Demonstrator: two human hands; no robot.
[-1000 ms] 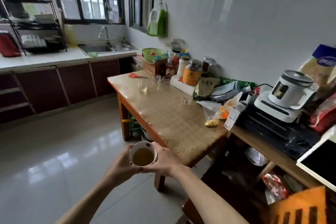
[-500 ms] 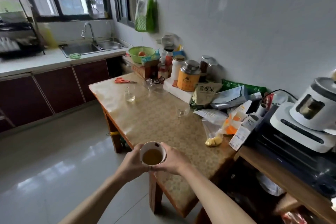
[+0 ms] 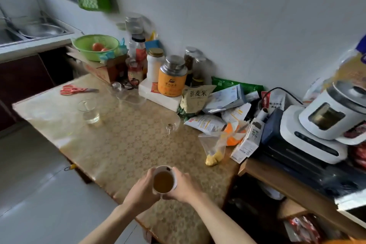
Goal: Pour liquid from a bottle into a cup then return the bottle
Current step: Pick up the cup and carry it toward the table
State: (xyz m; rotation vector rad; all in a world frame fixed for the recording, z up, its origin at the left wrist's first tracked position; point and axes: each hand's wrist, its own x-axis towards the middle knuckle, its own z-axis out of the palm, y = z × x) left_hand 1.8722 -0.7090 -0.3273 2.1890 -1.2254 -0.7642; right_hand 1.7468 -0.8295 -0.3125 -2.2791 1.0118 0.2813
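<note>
Cup [image 3: 164,181], white, small, rigid, likely ceramic or hard plastic: held above near edge of worktop [image 3: 126,144], between both hands. Filled close to rim with brown liquid [image 3: 162,183], tea-like. Judged moderately heavy for size, brittle if dropped, smooth-walled and possibly slick; liquid level leaves little margin, so any tilt risks a spill. Best held as now, by opposite sides of wall, rim kept level; handle not discernible from this view.

Left hand [image 3: 143,189] curled round left side of cup, thumb near rim. Right hand [image 3: 184,185] wrapped round right side, fingers under and behind wall. Both forearms extended forward from lower frame, converging on cup; wrists roughly level.

Bottle for pouring not positively identified; several candidates at wall, e.g. white bottle with gold cap [image 3: 155,65] beside orange tea tin [image 3: 172,77]. Clear glass [image 3: 89,112] with a little water stands well apart, toward far left. Red scissors [image 3: 76,90] beyond it. Packets and zip bag [image 3: 213,148] crowd right side; white appliance [image 3: 324,119] further right.
</note>
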